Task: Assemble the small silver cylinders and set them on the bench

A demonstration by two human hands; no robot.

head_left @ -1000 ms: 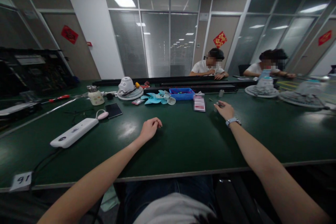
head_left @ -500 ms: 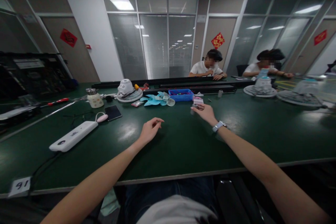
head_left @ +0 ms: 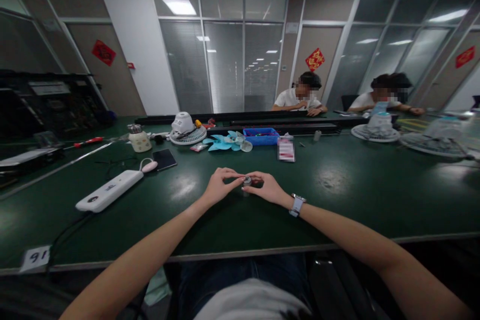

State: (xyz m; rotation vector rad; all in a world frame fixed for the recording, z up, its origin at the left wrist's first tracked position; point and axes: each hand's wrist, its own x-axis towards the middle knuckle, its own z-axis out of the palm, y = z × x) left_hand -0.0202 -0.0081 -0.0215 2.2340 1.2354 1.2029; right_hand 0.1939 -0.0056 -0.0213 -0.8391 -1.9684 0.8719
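A small grey cylinder (head_left: 246, 181) is pinched between my two hands, low over the green table in front of me. My left hand (head_left: 220, 185) reaches it from the left, with thumb and index fingertips against its top and side. From the right, my right hand (head_left: 269, 189) grips it between thumb and fingers. My fingers cover part of the cylinder, so its exact kind is unclear. Beyond my right hand lies a white and red printed packet (head_left: 286, 149).
Across the table are light-blue fan blades (head_left: 221, 141), a blue tray (head_left: 261, 136) of small parts and a white fan head (head_left: 183, 127). To the left lie a white power strip (head_left: 110, 191), a phone (head_left: 164, 159) and a flask (head_left: 139, 138). Two people sit opposite.
My right hand has brought the small grey cylinder from near the packet towards me and leftward. My left hand has shifted slightly right and now touches it too.
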